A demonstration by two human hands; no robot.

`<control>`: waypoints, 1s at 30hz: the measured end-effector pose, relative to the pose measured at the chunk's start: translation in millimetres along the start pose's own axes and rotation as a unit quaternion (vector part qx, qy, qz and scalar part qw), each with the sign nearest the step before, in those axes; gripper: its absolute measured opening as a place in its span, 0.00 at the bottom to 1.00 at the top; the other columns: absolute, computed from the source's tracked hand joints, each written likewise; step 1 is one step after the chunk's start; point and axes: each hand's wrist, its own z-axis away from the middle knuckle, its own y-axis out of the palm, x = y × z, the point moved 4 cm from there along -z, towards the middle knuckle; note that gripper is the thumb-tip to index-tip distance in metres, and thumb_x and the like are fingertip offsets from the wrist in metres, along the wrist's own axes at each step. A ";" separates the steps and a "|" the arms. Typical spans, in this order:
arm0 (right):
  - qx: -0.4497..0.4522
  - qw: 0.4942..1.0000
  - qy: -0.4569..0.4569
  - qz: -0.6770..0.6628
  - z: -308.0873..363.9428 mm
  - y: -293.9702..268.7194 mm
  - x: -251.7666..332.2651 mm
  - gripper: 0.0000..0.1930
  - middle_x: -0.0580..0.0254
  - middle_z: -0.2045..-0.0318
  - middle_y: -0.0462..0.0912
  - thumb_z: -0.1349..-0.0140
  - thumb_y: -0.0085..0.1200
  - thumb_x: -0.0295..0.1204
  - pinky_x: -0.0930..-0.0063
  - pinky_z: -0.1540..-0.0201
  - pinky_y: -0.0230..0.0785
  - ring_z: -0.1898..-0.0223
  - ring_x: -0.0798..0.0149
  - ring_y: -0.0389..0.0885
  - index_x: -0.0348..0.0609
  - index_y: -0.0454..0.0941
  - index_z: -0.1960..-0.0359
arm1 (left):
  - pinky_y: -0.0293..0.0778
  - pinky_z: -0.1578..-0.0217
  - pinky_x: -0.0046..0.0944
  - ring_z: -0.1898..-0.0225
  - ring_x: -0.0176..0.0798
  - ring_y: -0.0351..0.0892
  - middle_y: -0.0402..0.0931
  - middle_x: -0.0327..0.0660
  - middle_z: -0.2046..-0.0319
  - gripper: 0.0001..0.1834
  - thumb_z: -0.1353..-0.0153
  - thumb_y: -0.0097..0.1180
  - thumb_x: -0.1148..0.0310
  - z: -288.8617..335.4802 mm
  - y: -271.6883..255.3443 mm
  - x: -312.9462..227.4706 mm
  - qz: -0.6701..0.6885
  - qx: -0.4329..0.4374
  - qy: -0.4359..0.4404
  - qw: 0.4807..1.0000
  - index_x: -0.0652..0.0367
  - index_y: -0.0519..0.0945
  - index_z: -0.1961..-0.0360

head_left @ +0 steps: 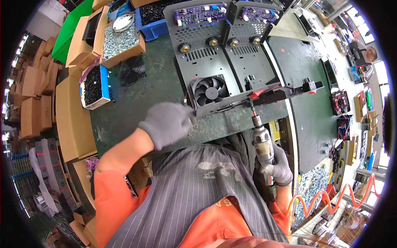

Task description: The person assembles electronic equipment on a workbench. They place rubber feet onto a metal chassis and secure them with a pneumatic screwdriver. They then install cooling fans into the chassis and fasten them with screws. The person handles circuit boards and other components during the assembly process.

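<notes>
My right hand (279, 167), in a grey glove, is wrapped round a pneumatic screwdriver (263, 144). The bit reaches up to the near edge of a black metal chassis (215, 68). My left hand (167, 124), gloved too, is closed at the chassis's near left corner; whatever its fingertips pinch is hidden. Just beyond that hand, a black cooling fan (211, 91) sits in the chassis corner. Purple circuit boards (200, 14) are mounted along the far end, with round brass-coloured parts in front of them. A red piece (257, 94) shows near the bit.
A loose fan guard (132, 71) lies left of the chassis. Behind it stand an open carton of silver screws (120, 41), a box of black screws (95, 87) and a blue bin (152, 27). An orange coiled hose (326, 198) hangs at right. Another person (366, 56) is far right.
</notes>
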 end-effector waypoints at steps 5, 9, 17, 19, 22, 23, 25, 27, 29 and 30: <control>-0.022 1.000 -0.005 -0.013 -1.2 0.9 -10.1 0.45 0.69 0.67 0.76 0.69 0.76 0.46 0.81 0.63 0.65 0.68 0.75 0.71 0.33 0.71 0.48 | 0.76 0.60 0.48 0.61 0.51 0.80 0.80 0.47 0.63 0.15 0.39 0.50 0.57 -49.6 -28.3 28.9 -0.020 -0.119 -0.051 0.991 0.52 0.80 0.56; -0.045 0.998 0.007 -0.039 1.8 7.3 -9.9 0.47 0.71 0.67 0.75 0.69 0.77 0.48 0.82 0.64 0.64 0.68 0.77 0.70 0.33 0.70 0.48 | 0.75 0.59 0.48 0.59 0.51 0.80 0.79 0.47 0.63 0.17 0.39 0.51 0.55 -83.2 -15.0 18.8 -0.112 -0.026 -0.063 0.991 0.56 0.79 0.61; -0.030 0.997 0.041 -0.050 3.5 10.1 -3.5 0.43 0.71 0.71 0.75 0.70 0.78 0.44 0.82 0.70 0.64 0.74 0.76 0.71 0.36 0.70 0.51 | 0.74 0.57 0.45 0.60 0.48 0.79 0.76 0.47 0.66 0.17 0.46 0.60 0.62 -72.6 -50.2 6.8 0.134 -0.052 0.093 0.985 0.60 0.73 0.60; -0.025 0.997 0.061 -0.042 4.2 10.8 2.2 0.43 0.71 0.71 0.75 0.70 0.78 0.42 0.81 0.70 0.65 0.74 0.76 0.72 0.36 0.70 0.51 | 0.73 0.58 0.40 0.61 0.37 0.77 0.73 0.42 0.68 0.26 0.47 0.62 0.64 -64.9 -40.4 -0.5 0.346 0.086 0.032 0.934 0.58 0.69 0.48; -0.030 0.996 0.065 -0.050 4.7 13.6 9.2 0.43 0.69 0.72 0.76 0.69 0.79 0.39 0.79 0.69 0.66 0.73 0.75 0.73 0.36 0.69 0.50 | 0.72 0.59 0.35 0.64 0.33 0.75 0.76 0.40 0.66 0.29 0.45 0.63 0.65 -70.6 -33.8 -2.7 0.382 0.124 0.075 0.913 0.53 0.70 0.41; -0.033 0.995 0.071 -0.063 6.0 16.5 12.0 0.43 0.69 0.72 0.76 0.69 0.79 0.38 0.79 0.69 0.66 0.73 0.75 0.73 0.36 0.69 0.49 | 0.72 0.59 0.34 0.64 0.31 0.74 0.76 0.39 0.66 0.29 0.45 0.64 0.65 -75.3 -27.6 -0.9 0.409 0.143 0.080 0.898 0.52 0.71 0.41; -0.042 0.994 0.082 -0.057 10.4 12.3 8.7 0.45 0.68 0.71 0.76 0.70 0.80 0.39 0.79 0.68 0.66 0.73 0.74 0.73 0.36 0.68 0.48 | 0.72 0.60 0.33 0.65 0.29 0.73 0.77 0.38 0.65 0.29 0.44 0.64 0.66 -80.6 -19.1 3.0 0.449 0.169 0.091 0.873 0.51 0.72 0.40; -0.065 0.992 0.092 -0.049 12.8 14.8 12.7 0.45 0.68 0.72 0.76 0.71 0.80 0.40 0.79 0.68 0.67 0.73 0.74 0.73 0.36 0.68 0.49 | 0.71 0.62 0.32 0.66 0.27 0.73 0.77 0.38 0.65 0.28 0.44 0.64 0.66 -83.2 -14.1 4.2 0.472 0.181 0.103 0.857 0.51 0.74 0.40; -0.070 0.991 0.107 -0.036 13.4 12.6 14.2 0.45 0.67 0.71 0.77 0.72 0.80 0.41 0.77 0.68 0.68 0.72 0.73 0.74 0.36 0.69 0.50 | 0.71 0.62 0.31 0.66 0.26 0.72 0.77 0.37 0.67 0.27 0.42 0.62 0.67 -86.5 -14.9 5.1 0.550 0.217 0.056 0.805 0.53 0.74 0.40; -0.080 0.989 0.121 -0.033 15.2 16.2 18.8 0.45 0.67 0.71 0.77 0.72 0.80 0.41 0.77 0.67 0.68 0.72 0.73 0.74 0.36 0.69 0.50 | 0.71 0.63 0.31 0.66 0.25 0.72 0.77 0.36 0.68 0.27 0.42 0.62 0.67 -88.1 -18.6 5.0 0.588 0.238 0.035 0.772 0.54 0.73 0.40</control>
